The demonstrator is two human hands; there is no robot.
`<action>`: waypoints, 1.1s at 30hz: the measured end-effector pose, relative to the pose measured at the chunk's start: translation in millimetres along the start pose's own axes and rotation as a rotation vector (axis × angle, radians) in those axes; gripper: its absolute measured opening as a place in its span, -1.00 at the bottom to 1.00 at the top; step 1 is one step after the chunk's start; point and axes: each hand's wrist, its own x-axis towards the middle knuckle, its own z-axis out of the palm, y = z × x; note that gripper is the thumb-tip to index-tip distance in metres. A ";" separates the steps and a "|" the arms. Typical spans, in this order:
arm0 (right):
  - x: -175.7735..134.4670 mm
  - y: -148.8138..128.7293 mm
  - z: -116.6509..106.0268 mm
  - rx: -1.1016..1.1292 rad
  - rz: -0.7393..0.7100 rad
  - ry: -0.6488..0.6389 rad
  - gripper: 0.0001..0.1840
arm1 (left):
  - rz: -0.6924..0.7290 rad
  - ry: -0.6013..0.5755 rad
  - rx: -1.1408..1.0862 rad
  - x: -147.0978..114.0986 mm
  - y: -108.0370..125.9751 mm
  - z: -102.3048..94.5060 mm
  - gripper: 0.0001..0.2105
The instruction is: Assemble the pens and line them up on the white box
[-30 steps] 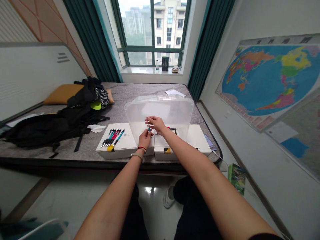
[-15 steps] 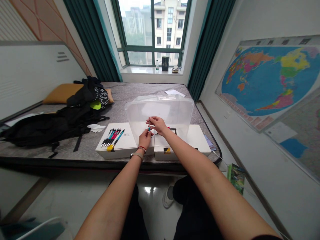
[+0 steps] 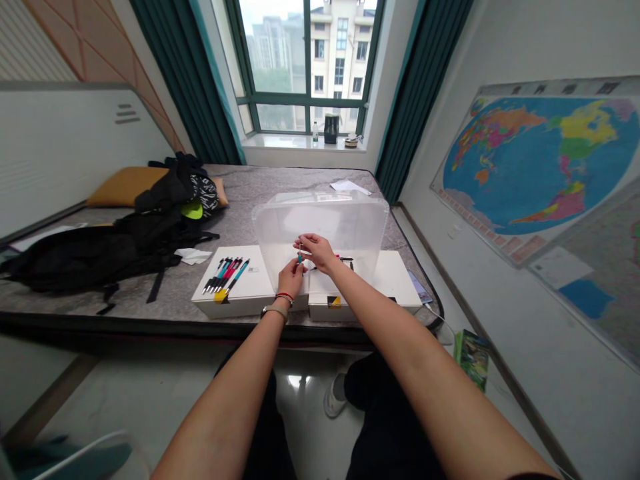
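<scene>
Above the white boxes, my left hand (image 3: 291,276) pinches a small teal pen barrel (image 3: 299,259), held upright. From the right, my right hand (image 3: 319,252) is closed at the barrel's upper end, fingertips on a thin piece that looks like a pen refill. The exact contact is too small to make out. On the left white box (image 3: 259,267) lies a row of several pens (image 3: 225,275), in black, red and teal. Small black and red pen parts (image 3: 346,260) lie beyond my right wrist, partly hidden by it.
A translucent plastic bin (image 3: 325,217) stands on its side behind my hands. The right white box (image 3: 393,270) has a phone (image 3: 420,287) beside it. A black backpack (image 3: 100,257) and tissue (image 3: 193,256) lie left on the grey mattress (image 3: 280,179). White paper (image 3: 350,186) lies behind the bin.
The view has shifted very slightly. Both hands keep the same grip on the pen pieces, and nothing else has visibly moved.
</scene>
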 end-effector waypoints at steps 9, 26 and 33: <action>-4.0 0.1 0.3 -0.025 -0.020 -0.006 -0.72 | -0.003 0.004 0.003 1.1 -2.8 1.1 -0.71; 14.5 -22.1 -20.6 -0.927 -0.154 -0.117 -0.79 | -0.019 0.004 -0.119 1.2 -2.8 0.9 -0.70; 19.5 -85.8 -52.4 -1.781 -0.050 -0.042 -0.88 | -0.044 0.008 -0.144 0.2 -3.0 0.0 -0.69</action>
